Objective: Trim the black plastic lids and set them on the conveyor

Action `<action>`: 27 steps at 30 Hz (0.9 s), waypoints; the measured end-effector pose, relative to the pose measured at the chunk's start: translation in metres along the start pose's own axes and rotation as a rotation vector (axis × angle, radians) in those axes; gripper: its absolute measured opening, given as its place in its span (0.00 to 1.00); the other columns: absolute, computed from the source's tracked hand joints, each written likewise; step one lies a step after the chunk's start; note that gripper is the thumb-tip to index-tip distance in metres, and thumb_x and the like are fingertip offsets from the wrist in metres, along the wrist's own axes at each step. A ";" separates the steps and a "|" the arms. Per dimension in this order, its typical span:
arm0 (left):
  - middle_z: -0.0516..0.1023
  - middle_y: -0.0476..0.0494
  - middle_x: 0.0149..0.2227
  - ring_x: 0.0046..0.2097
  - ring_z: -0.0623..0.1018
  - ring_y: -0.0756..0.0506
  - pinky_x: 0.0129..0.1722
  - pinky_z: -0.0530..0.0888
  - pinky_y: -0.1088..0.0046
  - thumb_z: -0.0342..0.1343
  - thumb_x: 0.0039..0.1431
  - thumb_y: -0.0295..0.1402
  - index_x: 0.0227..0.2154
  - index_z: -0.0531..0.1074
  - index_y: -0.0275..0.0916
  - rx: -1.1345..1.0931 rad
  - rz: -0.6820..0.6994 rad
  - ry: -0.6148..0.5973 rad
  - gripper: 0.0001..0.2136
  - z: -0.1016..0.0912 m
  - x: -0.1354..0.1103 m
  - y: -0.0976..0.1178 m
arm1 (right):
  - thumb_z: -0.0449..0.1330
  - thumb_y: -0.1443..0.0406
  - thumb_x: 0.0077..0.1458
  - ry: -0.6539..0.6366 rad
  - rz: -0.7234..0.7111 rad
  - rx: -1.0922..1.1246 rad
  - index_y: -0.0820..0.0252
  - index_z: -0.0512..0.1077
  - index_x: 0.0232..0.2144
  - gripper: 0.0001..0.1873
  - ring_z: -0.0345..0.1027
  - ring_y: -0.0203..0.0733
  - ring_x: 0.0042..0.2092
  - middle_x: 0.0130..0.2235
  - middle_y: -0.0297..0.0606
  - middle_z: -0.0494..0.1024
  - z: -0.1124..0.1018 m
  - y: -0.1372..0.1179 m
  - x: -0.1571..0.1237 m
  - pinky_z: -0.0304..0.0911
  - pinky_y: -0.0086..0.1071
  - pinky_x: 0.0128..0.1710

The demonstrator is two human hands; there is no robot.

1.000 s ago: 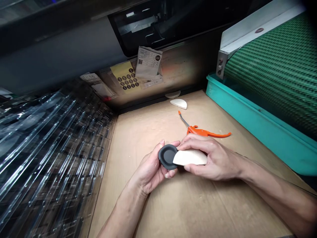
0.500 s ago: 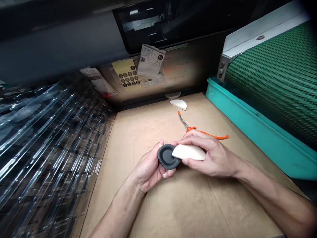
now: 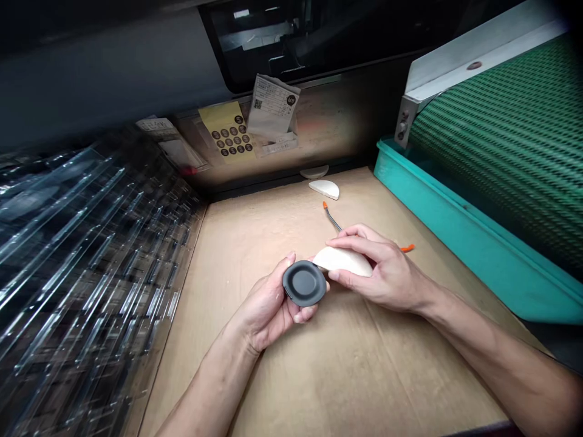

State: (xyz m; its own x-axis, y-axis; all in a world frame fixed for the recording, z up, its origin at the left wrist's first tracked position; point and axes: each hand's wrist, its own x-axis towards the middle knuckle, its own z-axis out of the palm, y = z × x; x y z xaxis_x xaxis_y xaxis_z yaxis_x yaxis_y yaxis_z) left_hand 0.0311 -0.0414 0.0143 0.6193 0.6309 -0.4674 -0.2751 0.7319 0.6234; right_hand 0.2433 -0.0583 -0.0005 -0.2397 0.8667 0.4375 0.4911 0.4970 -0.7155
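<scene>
My left hand (image 3: 273,306) grips a round black dished part (image 3: 304,283) by its edge, with the hollow side facing up toward me. Between the thumb and fingers of my right hand (image 3: 387,267) is a white half-moon pad (image 3: 344,261). The pad's pointed end lies at the upper right rim of the black part; whether they touch I cannot tell. Behind my right hand lies an air blow gun with an orange tip (image 3: 325,205) and an orange handle (image 3: 407,248), its middle hidden by the hand.
Another white half-moon pad (image 3: 324,189) lies at the back of the cardboard sheet (image 3: 255,224). Stacked clear plastic trays (image 3: 91,273) stand at left. At right are a teal bin (image 3: 455,237) and a green conveyor belt (image 3: 510,133). Labels (image 3: 273,109) hang on the machine panel.
My right hand has drawn the white pad back from over the black part's hollow to its upper right rim. The black part now faces me more fully. The whole view has shifted slightly.
</scene>
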 end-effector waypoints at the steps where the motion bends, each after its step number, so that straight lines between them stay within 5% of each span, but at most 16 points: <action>1: 0.77 0.33 0.33 0.19 0.69 0.51 0.18 0.64 0.77 0.39 0.70 0.42 0.36 0.72 0.30 -0.004 -0.004 0.002 0.22 0.001 0.000 0.001 | 0.66 0.63 0.55 0.028 0.002 -0.010 0.59 0.74 0.49 0.19 0.69 0.47 0.48 0.47 0.42 0.72 0.001 0.001 0.000 0.67 0.39 0.47; 9: 0.76 0.37 0.33 0.21 0.69 0.51 0.19 0.64 0.77 0.36 0.71 0.42 0.49 0.70 0.33 -0.129 -0.028 -0.007 0.22 0.001 -0.003 0.008 | 0.65 0.62 0.57 0.121 0.014 -0.046 0.61 0.75 0.49 0.18 0.72 0.47 0.45 0.44 0.41 0.75 -0.001 0.000 0.002 0.67 0.39 0.44; 27: 0.76 0.37 0.28 0.19 0.70 0.50 0.16 0.66 0.77 0.33 0.71 0.41 0.32 0.71 0.30 -0.082 -0.068 0.004 0.25 0.000 0.005 0.001 | 0.65 0.63 0.57 -0.036 -0.098 -0.094 0.62 0.74 0.48 0.17 0.71 0.47 0.43 0.43 0.42 0.75 0.001 -0.003 -0.003 0.68 0.40 0.42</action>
State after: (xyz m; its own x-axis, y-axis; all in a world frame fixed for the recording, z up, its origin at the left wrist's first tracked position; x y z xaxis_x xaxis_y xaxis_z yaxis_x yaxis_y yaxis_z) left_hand 0.0337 -0.0376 0.0132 0.6356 0.5801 -0.5094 -0.2921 0.7914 0.5369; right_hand 0.2414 -0.0627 0.0000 -0.3191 0.8162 0.4816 0.5401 0.5742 -0.6153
